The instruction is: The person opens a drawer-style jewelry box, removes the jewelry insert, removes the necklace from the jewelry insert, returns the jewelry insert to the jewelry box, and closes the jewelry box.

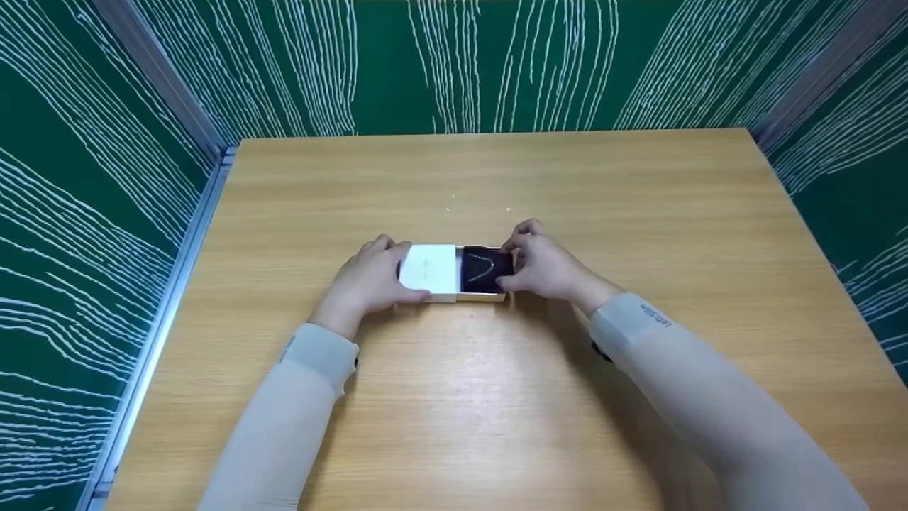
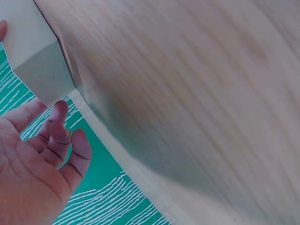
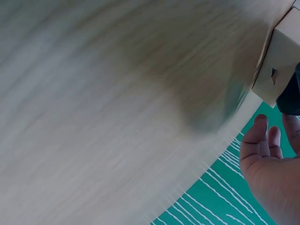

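A small white box point(image 1: 434, 268) lies lengthwise on the table, its inner tray point(image 1: 481, 298) slid part way out to the right. Over the exposed tray sits a soft black pouch point(image 1: 486, 275) with a pale curved line on it. My left hand point(image 1: 370, 275) grips the box's left end, thumb along the near side. At the other end, the right hand point(image 1: 545, 266) pinches the pouch's right edge between thumb and fingers. The left wrist view shows the box's plain side point(image 2: 40, 70) above loosely bent fingers. In the right wrist view, the dark pouch point(image 3: 289, 96) overhangs the tray's end.
The wooden table point(image 1: 638, 206) carries a few tiny pale specks beyond the box. Green panels with white streaks point(image 1: 386, 64) stand behind and on both sides, with a metal rail point(image 1: 177, 270) along the left edge.
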`<state>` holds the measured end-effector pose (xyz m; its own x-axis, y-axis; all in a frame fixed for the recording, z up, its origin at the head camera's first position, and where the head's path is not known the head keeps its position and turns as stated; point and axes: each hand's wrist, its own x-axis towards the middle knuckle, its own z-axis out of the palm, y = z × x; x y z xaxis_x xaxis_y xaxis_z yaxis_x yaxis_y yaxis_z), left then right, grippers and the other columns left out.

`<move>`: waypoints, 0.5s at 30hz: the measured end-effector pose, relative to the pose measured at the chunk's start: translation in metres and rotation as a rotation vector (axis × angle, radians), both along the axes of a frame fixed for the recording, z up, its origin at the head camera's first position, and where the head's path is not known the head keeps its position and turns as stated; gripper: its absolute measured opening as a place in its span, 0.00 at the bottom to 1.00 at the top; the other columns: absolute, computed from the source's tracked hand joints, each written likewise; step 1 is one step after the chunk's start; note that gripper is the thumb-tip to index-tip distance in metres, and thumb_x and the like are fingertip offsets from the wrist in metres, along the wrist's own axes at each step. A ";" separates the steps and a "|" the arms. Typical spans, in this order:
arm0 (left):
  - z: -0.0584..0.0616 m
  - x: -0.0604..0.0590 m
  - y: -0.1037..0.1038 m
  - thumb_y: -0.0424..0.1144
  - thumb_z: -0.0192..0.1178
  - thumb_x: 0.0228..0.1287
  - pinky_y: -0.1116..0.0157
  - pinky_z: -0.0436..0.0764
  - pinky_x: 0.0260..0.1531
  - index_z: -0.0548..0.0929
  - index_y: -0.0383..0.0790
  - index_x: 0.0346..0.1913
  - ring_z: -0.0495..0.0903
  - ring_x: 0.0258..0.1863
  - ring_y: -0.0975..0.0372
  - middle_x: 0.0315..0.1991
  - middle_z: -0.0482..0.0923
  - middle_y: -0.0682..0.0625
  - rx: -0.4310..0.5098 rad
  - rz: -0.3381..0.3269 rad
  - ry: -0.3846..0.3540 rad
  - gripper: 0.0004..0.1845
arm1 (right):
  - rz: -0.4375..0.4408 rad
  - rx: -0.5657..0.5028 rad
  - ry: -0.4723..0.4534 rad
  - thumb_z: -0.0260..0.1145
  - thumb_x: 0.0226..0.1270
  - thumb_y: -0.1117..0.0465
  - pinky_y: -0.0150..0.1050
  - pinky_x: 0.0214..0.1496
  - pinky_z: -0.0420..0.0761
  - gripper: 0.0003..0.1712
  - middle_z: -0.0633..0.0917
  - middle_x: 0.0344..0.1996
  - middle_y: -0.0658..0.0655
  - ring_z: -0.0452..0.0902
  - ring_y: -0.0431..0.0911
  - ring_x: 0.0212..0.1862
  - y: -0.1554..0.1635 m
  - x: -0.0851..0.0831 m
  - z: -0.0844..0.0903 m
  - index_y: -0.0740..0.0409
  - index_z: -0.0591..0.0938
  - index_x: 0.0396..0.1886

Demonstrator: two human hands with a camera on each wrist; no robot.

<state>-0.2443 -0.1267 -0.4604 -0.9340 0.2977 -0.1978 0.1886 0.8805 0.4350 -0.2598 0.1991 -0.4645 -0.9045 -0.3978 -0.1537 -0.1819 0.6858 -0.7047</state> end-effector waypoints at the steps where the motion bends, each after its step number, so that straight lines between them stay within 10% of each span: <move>1: 0.000 0.000 0.000 0.69 0.82 0.58 0.45 0.80 0.73 0.68 0.45 0.89 0.75 0.65 0.49 0.73 0.74 0.43 0.000 0.001 -0.001 0.61 | -0.002 -0.001 -0.002 0.83 0.65 0.58 0.49 0.65 0.85 0.37 0.65 0.77 0.66 0.82 0.54 0.57 0.001 0.000 0.000 0.71 0.82 0.69; 15: -0.001 0.000 0.000 0.69 0.81 0.58 0.45 0.80 0.73 0.69 0.44 0.88 0.75 0.65 0.49 0.71 0.75 0.43 -0.010 -0.001 0.008 0.61 | -0.033 0.025 0.030 0.94 0.55 0.49 0.61 0.82 0.73 0.48 0.68 0.73 0.65 0.72 0.62 0.69 0.012 0.002 -0.002 0.62 0.85 0.73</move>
